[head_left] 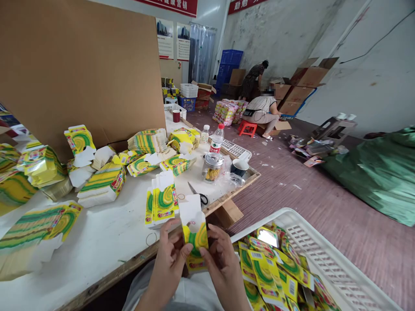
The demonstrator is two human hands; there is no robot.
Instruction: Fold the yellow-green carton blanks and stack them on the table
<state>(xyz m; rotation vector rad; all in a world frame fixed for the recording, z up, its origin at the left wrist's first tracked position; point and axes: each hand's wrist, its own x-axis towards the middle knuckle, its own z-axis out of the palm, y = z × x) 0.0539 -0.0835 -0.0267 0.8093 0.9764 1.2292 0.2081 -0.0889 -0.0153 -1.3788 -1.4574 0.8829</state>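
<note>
Between my two hands is a small yellow-and-green carton (196,235), its white top flap standing up. My left hand (170,255) grips its left side, thumb on the front. On the opposite side my right hand (223,261) holds it the same way, fingers behind. Just beyond, on the table, lies a stack of flat cartons (160,201) with white flaps. Black-handled scissors (201,198) and a rubber band (151,239) lie close by. To the right of my hands, a white plastic basket (288,211) holds many yellow cartons (266,274).
Bundles of cartons (103,185) cover the white table (81,242) at left, before a large cardboard sheet (97,73). A bottle (217,138), a glass jar (213,166) and a cup (240,166) stand near its edge. Two people (264,106) work beyond; a green sack (376,172) lies right.
</note>
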